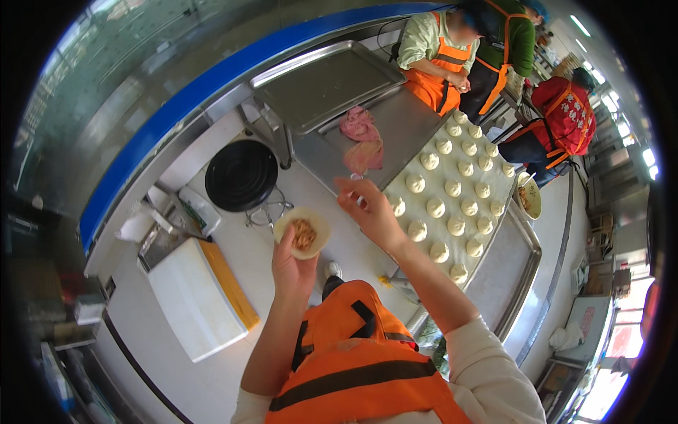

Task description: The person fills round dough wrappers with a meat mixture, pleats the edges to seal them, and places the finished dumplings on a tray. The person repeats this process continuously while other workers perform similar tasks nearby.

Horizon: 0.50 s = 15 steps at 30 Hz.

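My left hand (295, 267) holds a round dough wrapper (322, 241) from below, with the thumb over its near edge. A brownish chopped filling (304, 234) lies in the middle of the wrapper. My right hand (373, 212) is raised to the right of the wrapper, apart from it, with bent fingers. A small whitish spot shows between those fingers; whether it is something held or the background is unclear. Beyond the right hand, several pleated, filled buns (435, 208) stand in rows on a lined board or tray (394, 183).
Pink cloths (360, 127) lie on the metal table (408, 114), beside a large metal tray (328, 85). A bowl of filling (528, 196) stands past the buns. Left are a black round stool (241, 175) and a white box (196, 302). Co-workers in orange aprons (437, 74) stand beyond.
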Motion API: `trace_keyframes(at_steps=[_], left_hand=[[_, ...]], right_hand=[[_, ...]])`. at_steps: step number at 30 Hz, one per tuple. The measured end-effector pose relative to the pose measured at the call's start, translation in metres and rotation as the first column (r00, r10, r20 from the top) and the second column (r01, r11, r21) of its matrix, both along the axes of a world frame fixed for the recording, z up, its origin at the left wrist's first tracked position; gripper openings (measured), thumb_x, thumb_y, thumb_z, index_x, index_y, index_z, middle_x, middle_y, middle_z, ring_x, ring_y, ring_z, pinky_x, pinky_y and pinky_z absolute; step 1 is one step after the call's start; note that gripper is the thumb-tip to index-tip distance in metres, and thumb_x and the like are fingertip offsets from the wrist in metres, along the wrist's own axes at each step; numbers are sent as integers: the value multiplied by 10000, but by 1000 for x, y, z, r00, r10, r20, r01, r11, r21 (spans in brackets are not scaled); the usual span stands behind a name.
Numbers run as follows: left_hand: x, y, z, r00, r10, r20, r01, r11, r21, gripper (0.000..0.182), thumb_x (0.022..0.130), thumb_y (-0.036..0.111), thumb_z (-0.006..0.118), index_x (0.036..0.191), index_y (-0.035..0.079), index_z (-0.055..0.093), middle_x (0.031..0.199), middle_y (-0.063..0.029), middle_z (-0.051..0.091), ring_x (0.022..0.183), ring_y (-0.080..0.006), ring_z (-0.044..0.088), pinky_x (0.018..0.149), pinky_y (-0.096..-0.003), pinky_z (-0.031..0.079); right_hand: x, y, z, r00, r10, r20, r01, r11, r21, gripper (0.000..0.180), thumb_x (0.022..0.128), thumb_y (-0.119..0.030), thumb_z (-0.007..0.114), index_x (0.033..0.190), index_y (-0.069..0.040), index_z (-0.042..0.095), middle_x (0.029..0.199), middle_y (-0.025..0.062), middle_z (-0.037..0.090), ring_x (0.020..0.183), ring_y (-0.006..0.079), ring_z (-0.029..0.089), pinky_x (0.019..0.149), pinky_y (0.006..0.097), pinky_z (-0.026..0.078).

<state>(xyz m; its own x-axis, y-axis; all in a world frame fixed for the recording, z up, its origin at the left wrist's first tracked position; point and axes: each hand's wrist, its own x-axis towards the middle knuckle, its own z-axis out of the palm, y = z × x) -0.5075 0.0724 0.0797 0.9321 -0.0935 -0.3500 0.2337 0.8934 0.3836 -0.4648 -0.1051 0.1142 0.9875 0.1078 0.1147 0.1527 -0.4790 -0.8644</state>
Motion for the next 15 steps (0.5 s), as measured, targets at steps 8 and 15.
trace_keyframes(at_steps=[8, 15], left_hand=[[84, 59, -37, 996, -21, -81, 30, 993, 118, 366, 984, 238, 425, 1289, 36, 431, 1300, -114, 484, 1224, -254, 466, 1040, -428, 379], [161, 81, -26, 965, 38, -259, 46, 949, 313, 399, 992, 290, 402, 1295, 32, 412, 1309, -123, 463, 1242, -267, 446, 1045, -440, 372]], right_hand=[[231, -48, -162, 904, -381, 195, 406, 619, -673, 596, 847, -243, 589, 1395, -198, 357, 1320, 198, 399, 1204, 370, 410, 935, 440, 416], [290, -77, -283, 931, -241, 276, 366, 607, -705, 375, 847, -297, 568, 1170, -112, 517, 1096, 168, 557, 976, 332, 573, 709, 450, 493]])
